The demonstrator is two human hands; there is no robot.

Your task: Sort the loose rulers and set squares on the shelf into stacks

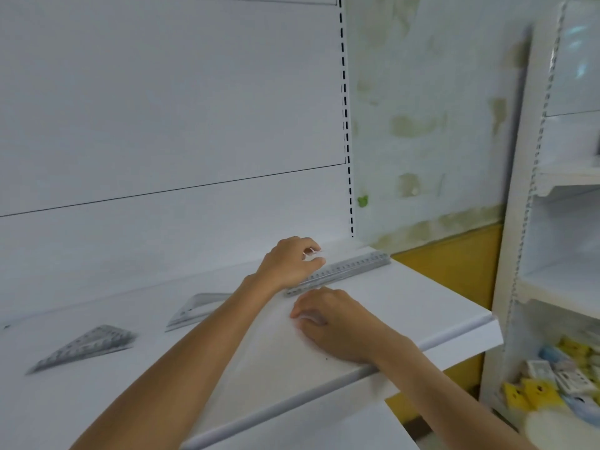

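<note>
Left hand [289,261] sits just right of the frame's middle, its forearm coming up from the lower left corner. Its fingers and thumb are curled with a small gap between them, over the left part of a long clear ruler [341,272]. The thumb tip lies at the ruler's far edge, but motion blur hides whether the hand pinches the ruler or only touches it.

The ruler lies flat on the white shelf [422,306] and runs slantwise from the frame's middle up towards the right, close to the back panel [162,108]. Whether it is one ruler or several stacked cannot be told.

Just below the ruler's left end, the right hand [334,323] rests knuckles up on the shelf. Its fingers are loosely bent, the tips on the surface and pointing left, and nothing shows in its grasp. Its wrist crosses the shelf's front edge.

Two clear set squares lie flat further left, well apart from the ruler. One set square [194,308] is partly hidden behind the left forearm, and the other set square [84,347] is at the lower left.

At the right edge stands a second shelving unit [532,222], with small yellow, blue and white items [552,378] on its lowest visible shelf.
</note>
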